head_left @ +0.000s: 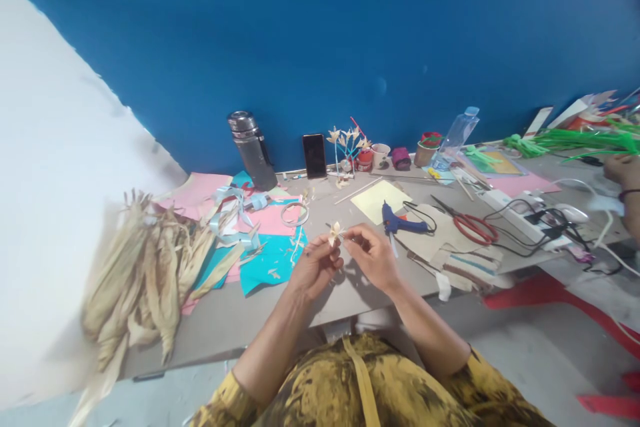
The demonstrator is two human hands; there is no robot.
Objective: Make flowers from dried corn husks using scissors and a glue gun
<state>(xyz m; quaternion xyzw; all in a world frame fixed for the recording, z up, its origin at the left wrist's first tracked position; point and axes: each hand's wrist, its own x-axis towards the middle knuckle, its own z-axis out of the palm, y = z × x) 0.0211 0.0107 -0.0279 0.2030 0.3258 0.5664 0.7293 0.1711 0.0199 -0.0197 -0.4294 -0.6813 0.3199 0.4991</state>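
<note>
Above the table's front part, my left hand (319,265) pinches a small cream husk flower (335,233) from below. My right hand (373,258) has its thumb and forefinger pressed together at the flower's right side. Whether those fingers hold a petal or a thin strip is too small to tell. Behind, similar pale flowers on light blue stems (347,143) stand upright by the wall. A blue glue gun (403,221) lies right of my right hand, near a yellow sheet (381,200). Blue paper (270,260) with husk scraps lies to the left.
Dried corn husks (135,280) hang over the left edge. A thermos (253,153), phone (315,156) and plastic bottle (456,137) stand along the wall. Red scissors (475,229) and a power strip (525,219) with cables lie right. Another person's hand (623,170) is at far right.
</note>
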